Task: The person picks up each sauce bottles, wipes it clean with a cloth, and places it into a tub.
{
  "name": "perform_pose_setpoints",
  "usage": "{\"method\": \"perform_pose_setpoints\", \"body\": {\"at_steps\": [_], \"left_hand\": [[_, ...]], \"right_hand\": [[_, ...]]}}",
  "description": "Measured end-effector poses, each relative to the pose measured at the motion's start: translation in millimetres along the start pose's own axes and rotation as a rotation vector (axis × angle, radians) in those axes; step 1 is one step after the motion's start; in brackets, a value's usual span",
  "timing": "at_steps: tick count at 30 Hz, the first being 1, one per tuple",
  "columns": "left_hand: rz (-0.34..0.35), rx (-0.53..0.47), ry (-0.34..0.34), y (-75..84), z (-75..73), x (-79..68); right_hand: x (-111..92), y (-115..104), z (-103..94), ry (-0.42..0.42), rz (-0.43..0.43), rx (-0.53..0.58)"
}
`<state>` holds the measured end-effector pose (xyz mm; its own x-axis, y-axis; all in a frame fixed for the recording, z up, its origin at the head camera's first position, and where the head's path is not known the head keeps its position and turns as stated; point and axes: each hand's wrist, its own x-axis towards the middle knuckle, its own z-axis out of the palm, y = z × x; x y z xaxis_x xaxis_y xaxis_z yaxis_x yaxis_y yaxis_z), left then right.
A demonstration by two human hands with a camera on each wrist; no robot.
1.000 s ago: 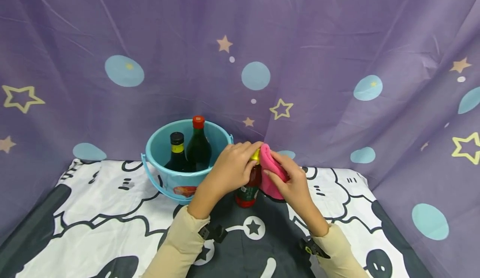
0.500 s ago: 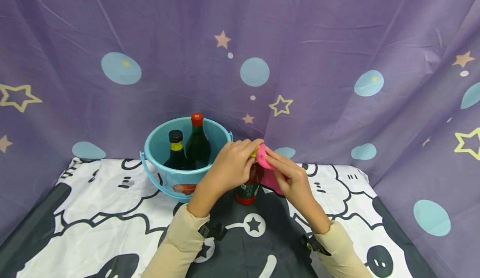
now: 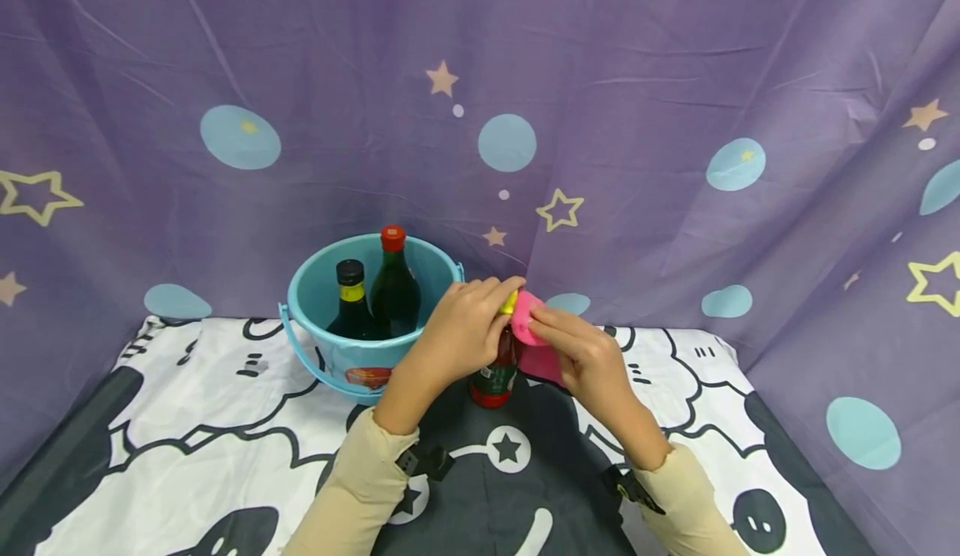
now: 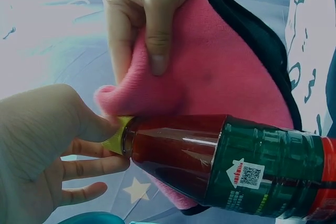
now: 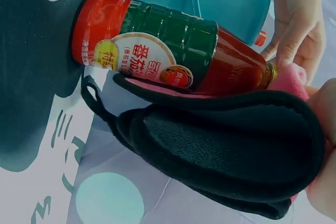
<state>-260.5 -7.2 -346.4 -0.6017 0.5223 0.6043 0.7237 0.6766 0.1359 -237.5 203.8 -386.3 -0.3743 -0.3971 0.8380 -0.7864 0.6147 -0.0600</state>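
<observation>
I had the left hand (image 3: 463,333) pinching the yellow cap (image 4: 116,140) of an upright red-and-green bottle (image 4: 181,153), the right hand (image 3: 594,358) gripping a black-edged pink cloth (image 4: 218,66) against it.

A blue bucket (image 3: 341,358) stood on a black-and-white sheet (image 3: 225,398), its handle (image 3: 299,356) hanging down across the front. Side by side inside were a black-capped bottle (image 3: 352,316) with a yellow neck band (image 3: 352,293) and a red-capped bottle (image 3: 396,293). Behind hung a purple curtain (image 3: 637,64) with stars (image 3: 442,79) and blue spots (image 3: 507,142).
</observation>
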Motion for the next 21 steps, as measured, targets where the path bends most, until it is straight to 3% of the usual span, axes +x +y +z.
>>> {"method": "perform_pose_setpoints", "body": {"at_steps": [9,21], "left_hand": [[-0.015,-0.007,-0.023,0.8,-0.6,-1.5],[-0.015,-0.001,-0.015,0.4,0.7,-0.6]], "right_hand": [[-4.6,-0.3,-4.6,-0.129,-0.014,-0.066],[-4.0,2.2,-7.3,-0.173,-0.031,-0.109]]}}
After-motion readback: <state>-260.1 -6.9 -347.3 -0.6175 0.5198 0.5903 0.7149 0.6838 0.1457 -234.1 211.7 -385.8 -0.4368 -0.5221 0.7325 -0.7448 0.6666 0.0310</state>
